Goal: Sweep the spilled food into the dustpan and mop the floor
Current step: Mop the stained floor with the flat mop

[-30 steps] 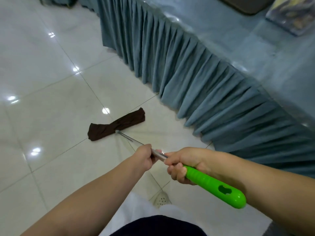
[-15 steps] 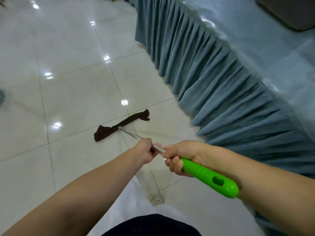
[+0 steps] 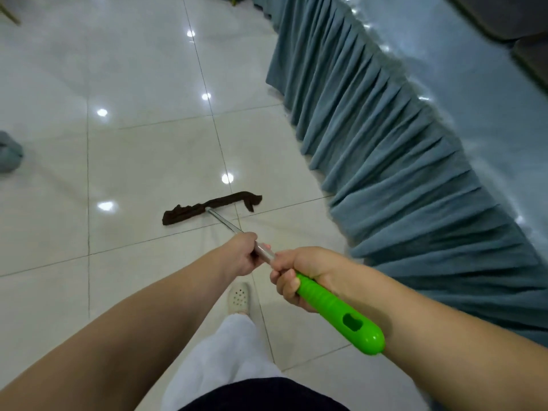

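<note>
We grip the steel-shafted mop with its green plastic handle [image 3: 338, 314] in 2 fists, left hand [image 3: 243, 253] ahead at 11 o'clock of right hand [image 3: 299, 274], steering its brown cloth head [image 3: 207, 206] flat across the glossy white tiled floor [image 3: 142, 173].

Both bare forearms stretched forward. Left hand [image 3: 242, 254] curled round thin silver metal pole [image 3: 225, 223]; right hand [image 3: 299, 275] just behind, gripping ribbed bright-green plastic handle [image 3: 338, 315].
</note>
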A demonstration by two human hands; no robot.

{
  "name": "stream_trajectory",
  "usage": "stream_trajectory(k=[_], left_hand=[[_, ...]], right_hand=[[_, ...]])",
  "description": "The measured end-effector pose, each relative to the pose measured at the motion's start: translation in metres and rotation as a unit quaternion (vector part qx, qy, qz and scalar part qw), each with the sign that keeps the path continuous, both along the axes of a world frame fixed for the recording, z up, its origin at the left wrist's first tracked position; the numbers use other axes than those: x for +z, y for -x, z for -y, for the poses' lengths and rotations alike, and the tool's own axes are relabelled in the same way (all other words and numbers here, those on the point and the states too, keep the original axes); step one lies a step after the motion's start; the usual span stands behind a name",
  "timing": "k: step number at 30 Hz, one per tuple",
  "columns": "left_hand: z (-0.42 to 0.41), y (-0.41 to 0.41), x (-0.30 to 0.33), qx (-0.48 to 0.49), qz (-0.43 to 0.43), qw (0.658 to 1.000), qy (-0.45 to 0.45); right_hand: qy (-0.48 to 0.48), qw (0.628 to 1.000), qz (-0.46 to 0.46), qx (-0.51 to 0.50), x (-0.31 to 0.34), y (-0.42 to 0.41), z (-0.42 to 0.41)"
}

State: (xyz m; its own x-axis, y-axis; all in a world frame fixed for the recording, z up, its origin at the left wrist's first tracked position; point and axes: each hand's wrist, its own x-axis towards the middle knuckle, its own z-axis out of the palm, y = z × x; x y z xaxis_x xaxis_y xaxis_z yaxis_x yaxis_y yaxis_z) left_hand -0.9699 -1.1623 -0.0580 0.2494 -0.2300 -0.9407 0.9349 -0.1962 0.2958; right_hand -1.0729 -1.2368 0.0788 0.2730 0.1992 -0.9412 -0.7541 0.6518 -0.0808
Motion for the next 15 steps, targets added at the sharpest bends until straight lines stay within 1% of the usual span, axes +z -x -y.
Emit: stream_trajectory(k=[5,9,15], left_hand=[[0.003,-0.091,0.0,0.025,-0.013,1.0,0.002],[0.01,-0.16,0.004,0.04,-0.01,0.999,0.0],[0.024,-0.225,0.005,0.072,-0.005,0.997,0.027]], right_hand=[[0.049,0.998,0.018,0.023,-0.004,-0.093,-0.003],[0.068,0.996,0.018,0.046,-0.003,-0.167,0.003],[0.091,0.992,0.019,0.089,0.001,-0.241,0.017]])
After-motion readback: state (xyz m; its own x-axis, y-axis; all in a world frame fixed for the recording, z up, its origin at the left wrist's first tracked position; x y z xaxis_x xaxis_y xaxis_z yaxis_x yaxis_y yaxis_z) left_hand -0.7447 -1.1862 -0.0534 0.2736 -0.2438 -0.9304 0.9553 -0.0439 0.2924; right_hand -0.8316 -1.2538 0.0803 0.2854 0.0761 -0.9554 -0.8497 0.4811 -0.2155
